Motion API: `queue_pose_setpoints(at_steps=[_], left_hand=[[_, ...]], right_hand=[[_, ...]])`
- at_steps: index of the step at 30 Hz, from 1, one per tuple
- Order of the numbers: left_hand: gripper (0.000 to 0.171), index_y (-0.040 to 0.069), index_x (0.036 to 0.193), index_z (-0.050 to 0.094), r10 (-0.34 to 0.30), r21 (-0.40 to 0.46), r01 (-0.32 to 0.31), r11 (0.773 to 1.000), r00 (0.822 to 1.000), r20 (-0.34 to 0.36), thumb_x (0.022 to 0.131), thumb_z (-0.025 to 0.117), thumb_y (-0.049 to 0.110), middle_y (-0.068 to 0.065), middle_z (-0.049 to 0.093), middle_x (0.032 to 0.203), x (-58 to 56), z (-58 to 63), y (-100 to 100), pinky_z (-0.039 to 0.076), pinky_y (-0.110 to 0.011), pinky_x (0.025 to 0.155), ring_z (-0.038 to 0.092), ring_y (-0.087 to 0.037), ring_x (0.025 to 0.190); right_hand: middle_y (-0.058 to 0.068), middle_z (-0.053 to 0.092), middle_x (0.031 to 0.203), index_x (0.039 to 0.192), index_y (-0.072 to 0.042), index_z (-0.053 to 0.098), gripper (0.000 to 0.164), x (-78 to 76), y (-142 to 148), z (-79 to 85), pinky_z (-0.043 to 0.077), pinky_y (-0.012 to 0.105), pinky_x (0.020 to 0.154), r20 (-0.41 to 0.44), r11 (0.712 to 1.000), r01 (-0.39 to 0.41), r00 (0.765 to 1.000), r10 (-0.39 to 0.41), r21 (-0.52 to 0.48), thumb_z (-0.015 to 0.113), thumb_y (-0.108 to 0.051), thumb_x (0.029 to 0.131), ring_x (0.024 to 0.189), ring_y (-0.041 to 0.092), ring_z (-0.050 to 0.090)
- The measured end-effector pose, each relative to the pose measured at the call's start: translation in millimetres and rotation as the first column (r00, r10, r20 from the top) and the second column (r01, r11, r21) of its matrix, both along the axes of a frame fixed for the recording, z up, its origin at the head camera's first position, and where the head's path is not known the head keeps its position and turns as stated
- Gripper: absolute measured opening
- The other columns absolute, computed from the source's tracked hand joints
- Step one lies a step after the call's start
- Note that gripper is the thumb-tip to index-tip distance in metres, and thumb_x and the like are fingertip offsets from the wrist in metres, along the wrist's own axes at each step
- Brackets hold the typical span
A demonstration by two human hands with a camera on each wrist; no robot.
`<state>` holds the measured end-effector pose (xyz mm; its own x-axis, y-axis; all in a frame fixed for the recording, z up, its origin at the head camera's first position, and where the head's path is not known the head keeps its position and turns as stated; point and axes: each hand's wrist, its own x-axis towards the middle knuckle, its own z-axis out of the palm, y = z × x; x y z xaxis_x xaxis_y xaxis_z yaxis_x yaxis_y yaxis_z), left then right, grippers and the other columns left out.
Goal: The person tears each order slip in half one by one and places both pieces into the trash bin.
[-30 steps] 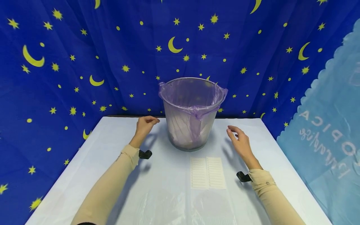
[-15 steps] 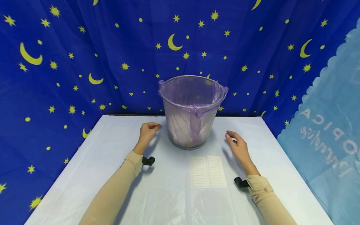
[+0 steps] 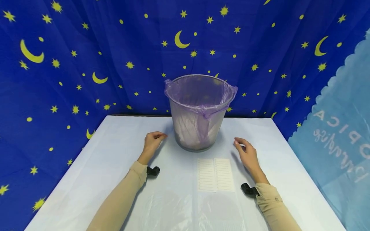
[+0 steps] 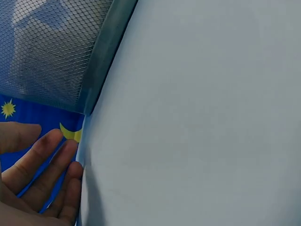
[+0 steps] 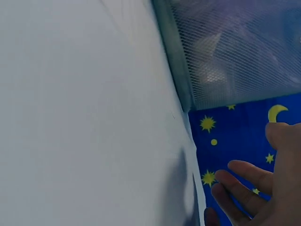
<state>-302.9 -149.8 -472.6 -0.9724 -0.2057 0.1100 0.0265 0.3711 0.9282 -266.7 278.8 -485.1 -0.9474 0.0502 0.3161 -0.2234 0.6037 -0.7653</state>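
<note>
Left hand (image 3: 151, 143) and right hand (image 3: 248, 156) have lowered, relaxed, empty; wrist views cut off the bin (image 3: 185, 120).

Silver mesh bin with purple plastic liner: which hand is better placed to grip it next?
Probably the left hand: in the head view it looks closer to the bin than the right hand, neither touching.

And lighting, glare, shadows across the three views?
Head: bright; glare streaks on the clear plastic on the table, soft shadows beside the left hand and right hand. Left wrist: dimmer, table looks grey, mesh bin weave distinguishable. Right wrist: similarly dim, soft-edged shadow low on the table.
</note>
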Motion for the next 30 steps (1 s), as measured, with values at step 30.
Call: queue_pose_setpoints(at_steps=[30], left_hand=[[0.009,0.0,0.095,0.081,-0.056,0.013,0.059,0.998,0.987,-0.149,0.093,0.078,0.008,-0.014,0.08,0.097,10.5,-18.4,-1,0.049,-0.019,0.077,0.066,-0.005,0.077]], right_hand=[[0.02,0.066,0.139,0.137,-0.003,0.065,0.049,10.2,2,-12.2,0.041,0.054,0.116,-0.003,0.998,0.012,1.0,-0.011,0.066,0.059,-0.042,0.108,0.133,0.04,0.06]])
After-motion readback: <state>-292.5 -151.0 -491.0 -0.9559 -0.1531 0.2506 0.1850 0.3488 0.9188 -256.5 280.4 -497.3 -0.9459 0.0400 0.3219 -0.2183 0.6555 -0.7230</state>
